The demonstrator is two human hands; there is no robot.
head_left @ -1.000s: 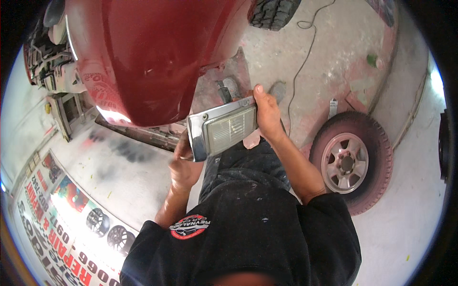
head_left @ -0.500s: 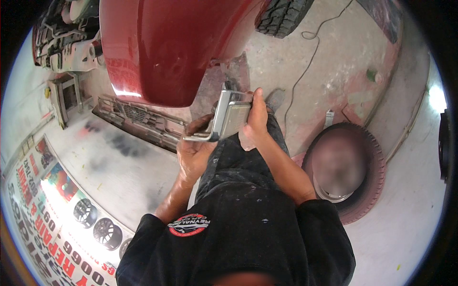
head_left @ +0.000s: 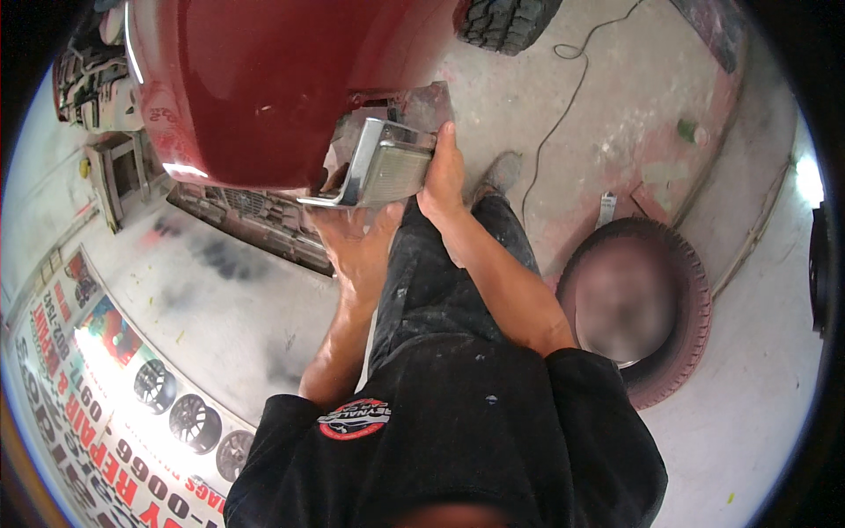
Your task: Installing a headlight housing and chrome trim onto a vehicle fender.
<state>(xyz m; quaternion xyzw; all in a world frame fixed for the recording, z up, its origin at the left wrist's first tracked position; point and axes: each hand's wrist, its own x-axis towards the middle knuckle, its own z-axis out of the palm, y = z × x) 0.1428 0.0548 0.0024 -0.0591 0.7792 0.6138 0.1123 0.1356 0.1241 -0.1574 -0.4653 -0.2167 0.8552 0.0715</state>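
Observation:
Both hands hold a vehicle lamp (head_left: 400, 167) with a clear ribbed lens and a chrome, L-shaped trim. It is just below and right of the lower end of a glossy red body panel (head_left: 255, 106), overlapping its edge in the view. My left hand (head_left: 359, 251) supports the lamp from below; its fingertips are partly hidden behind the chrome, and its thumb points up by the lens. My right hand (head_left: 443, 180) grips the lamp's right end, with the thumb along the side. Whether the lamp touches the panel I cannot tell.
A tire (head_left: 506, 22) stands beyond the panel, with a dark cable (head_left: 563, 114) on the floor. To my right lies a pinkish-dusted tire (head_left: 687, 326). Left are a grille part (head_left: 255, 211), a metal stand (head_left: 119, 176) and a banner (head_left: 114, 414) with wheel pictures.
My hands have carried the lamp forward and left, closer to the red panel's lower edge. The lens now faces more toward me. The view has shifted slightly.

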